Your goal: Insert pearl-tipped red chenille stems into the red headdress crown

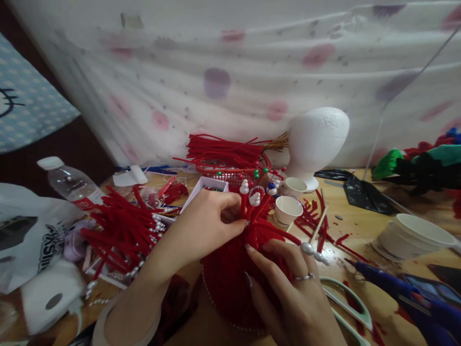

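Note:
A red velvety rounded piece (230, 283), edged with small pearls, sits before me. From its top rise red fuzzy chenille stems (256, 210) tipped with white, blue, green and red beads. My left hand (212, 216) reaches in from the left, thumb and forefinger pinched at the base of these stems. Against the right side of the velvety piece, my right hand (291, 288) is curled with its fingertips pressed on it; a ring is on one finger. One stem bends right over this hand and ends in silvery-white pearl beads (314, 251).
Pearl-tipped red stems (118, 230) lie left, near a plastic bottle (72, 182). Behind are a red basket (234, 178) and a white foam head (319, 139). Paper cups (288, 210), scissors (349, 302) and a blue glue gun (399, 288) are on the right.

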A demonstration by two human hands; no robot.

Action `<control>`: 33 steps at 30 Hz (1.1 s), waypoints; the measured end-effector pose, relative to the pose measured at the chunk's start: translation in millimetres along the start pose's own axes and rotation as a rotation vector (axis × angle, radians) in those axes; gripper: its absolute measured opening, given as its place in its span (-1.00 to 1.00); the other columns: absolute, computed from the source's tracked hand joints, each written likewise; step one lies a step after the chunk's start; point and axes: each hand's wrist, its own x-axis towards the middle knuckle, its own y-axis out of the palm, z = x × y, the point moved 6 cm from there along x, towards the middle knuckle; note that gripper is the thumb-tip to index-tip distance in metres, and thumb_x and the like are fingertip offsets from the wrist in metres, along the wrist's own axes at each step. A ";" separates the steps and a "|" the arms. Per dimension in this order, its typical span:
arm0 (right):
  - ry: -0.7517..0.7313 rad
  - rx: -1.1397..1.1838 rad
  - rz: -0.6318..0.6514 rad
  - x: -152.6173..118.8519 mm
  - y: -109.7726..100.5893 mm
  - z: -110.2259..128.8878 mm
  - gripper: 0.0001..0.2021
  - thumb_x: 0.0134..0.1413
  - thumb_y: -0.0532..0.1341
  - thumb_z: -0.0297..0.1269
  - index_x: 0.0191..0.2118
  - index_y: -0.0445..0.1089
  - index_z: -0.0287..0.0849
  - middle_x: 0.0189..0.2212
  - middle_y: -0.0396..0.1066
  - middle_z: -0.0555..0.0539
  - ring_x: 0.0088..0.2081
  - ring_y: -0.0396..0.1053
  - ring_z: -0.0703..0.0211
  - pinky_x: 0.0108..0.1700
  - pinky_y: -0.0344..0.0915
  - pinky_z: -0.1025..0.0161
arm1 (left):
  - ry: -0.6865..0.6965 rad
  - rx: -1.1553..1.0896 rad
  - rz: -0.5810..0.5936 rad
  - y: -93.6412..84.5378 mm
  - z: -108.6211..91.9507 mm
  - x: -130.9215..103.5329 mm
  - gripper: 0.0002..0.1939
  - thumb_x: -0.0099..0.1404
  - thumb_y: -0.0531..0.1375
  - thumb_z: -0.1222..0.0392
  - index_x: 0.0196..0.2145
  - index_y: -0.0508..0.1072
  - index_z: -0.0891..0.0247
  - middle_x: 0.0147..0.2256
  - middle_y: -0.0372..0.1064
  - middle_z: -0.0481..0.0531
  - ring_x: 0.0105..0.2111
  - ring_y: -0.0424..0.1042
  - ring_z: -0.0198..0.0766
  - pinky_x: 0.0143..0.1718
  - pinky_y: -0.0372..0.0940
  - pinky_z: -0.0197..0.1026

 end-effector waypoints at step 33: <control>0.028 0.055 0.026 -0.9 1.7 0.0 -0.64 0.15 0.16 -0.43 0.08 0.32 -0.21 -0.05 0.23 -0.28 -0.07 0.21 -0.06 -0.13 0.41 -0.05 | -0.003 0.149 -0.027 -2.7 0.2 -2.3 -0.93 0.18 0.23 0.28 -0.45 0.51 0.24 -0.44 0.55 -0.08 -0.42 0.49 -0.28 -0.38 0.31 -0.28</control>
